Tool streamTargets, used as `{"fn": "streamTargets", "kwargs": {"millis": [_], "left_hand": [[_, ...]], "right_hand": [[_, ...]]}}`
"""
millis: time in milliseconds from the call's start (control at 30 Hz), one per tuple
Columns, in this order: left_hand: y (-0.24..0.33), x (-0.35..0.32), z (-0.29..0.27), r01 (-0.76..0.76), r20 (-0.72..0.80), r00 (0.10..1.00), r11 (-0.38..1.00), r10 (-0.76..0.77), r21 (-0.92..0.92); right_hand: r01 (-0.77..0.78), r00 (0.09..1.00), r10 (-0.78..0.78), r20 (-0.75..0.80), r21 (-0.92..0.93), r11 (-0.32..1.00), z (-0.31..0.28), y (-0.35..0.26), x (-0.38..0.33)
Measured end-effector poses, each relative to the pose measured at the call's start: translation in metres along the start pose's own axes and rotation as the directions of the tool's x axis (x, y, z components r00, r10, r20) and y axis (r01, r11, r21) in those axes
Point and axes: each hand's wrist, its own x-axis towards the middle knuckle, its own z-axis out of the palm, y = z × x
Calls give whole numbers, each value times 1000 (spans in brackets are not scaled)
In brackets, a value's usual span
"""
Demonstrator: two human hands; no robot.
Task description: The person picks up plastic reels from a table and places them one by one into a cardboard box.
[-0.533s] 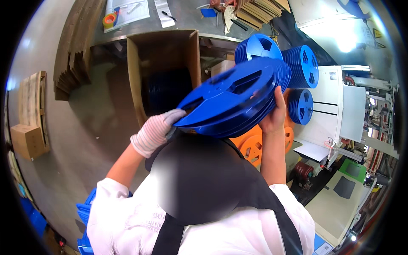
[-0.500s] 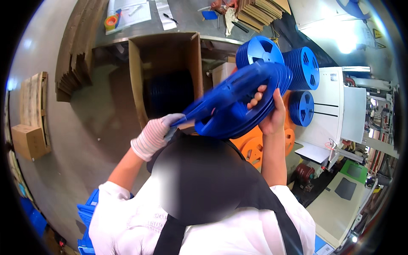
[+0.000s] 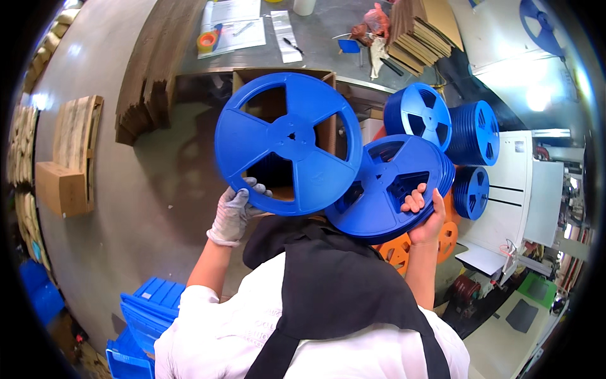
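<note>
My left hand [image 3: 235,211], in a pale glove, grips the lower left rim of a single blue reel [image 3: 292,136]. The reel faces me flat, with its hub and three wide cut-outs showing. My bare right hand [image 3: 427,216] is closed on a stack of blue reels [image 3: 372,205], with its fingers through a cut-out of the front one. The single reel overlaps the stack's left edge. Behind the single reel stands an open cardboard box [image 3: 243,77]; dark reels inside it show partly through the cut-outs.
More blue reel stacks [image 3: 475,132] stand at the right, above orange reels [image 3: 447,242]. A metal table [image 3: 344,19] at the far side bears papers, tape and cardboard sheets. Folded cardboard [image 3: 148,82] leans at the left. Blue crates [image 3: 151,306] lie low left.
The single reel has swung from nearly edge-on to facing me, apart from the stack except for an overlap. My left hand has turned with it. The whole view has shifted.
</note>
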Motion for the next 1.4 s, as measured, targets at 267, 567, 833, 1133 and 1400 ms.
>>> {"fn": "streamTargets", "kwargs": {"millis": [267, 567, 833, 1133, 1400], "left_hand": [[-3, 23, -17, -67, -181, 972, 911, 152, 408], [-50, 132, -92, 369, -292, 873, -137, 391, 919], [-67, 143, -66, 262, -246, 959, -105, 143, 959], [-53, 116, -15, -332, 281, 770, -16, 573, 943], [-57, 52, 200, -808, 826, 560, -184, 53, 560]], "right_hand": [[-14, 998, 11, -67, -45, 999, -6, 12, -4], [-3, 996, -6, -84, -105, 994, -5, 23, -12], [69, 994, -69, 79, 0, 998, -10, 14, -24], [65, 892, -164, 422, 237, 969, -11, 1, -29], [-102, 834, -1, 552, 156, 982, 6, 27, -26]]}}
